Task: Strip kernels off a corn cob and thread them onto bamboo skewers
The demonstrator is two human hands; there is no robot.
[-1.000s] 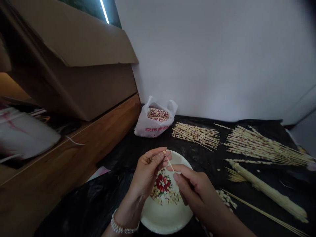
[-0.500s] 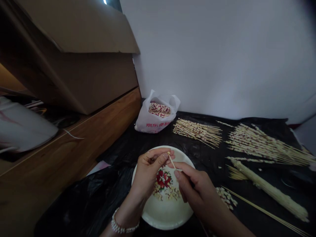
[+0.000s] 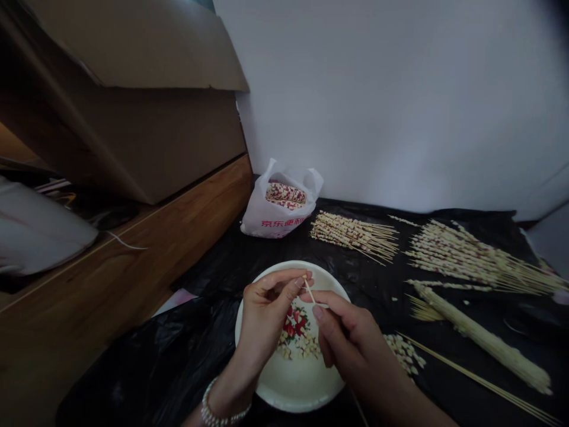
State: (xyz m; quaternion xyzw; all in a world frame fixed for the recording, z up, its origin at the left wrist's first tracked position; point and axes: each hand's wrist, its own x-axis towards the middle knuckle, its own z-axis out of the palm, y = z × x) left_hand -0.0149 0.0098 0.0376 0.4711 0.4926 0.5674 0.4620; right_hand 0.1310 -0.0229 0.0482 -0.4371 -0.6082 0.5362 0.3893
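Over a white plate (image 3: 296,394) with a red floral print, both my hands meet at a thin wooden skewer (image 3: 310,292). My right hand (image 3: 344,332) pinches the skewer between thumb and forefinger, its tip slanting up to the left. At that tip my left hand (image 3: 267,311), with a beaded bracelet (image 3: 217,409) on its wrist, pinches a small pale corn kernel (image 3: 304,277). Loose corn kernels (image 3: 309,345) lie in the plate below the hands. The lower part of the skewer is hidden by my right hand.
Behind the plate stands a white plastic bag (image 3: 271,222) with speckled corn cobs. Kernel-threaded skewers lie in a near bundle (image 3: 347,231) and a larger pile (image 3: 462,255). A stripped cob (image 3: 484,338), bare skewers (image 3: 480,376) and a kernel heap (image 3: 404,353) are right. A cardboard box (image 3: 178,136) stands left.
The view has shifted very slightly. Both hands keep their pinch on the skewer and kernel, with almost no visible movement.
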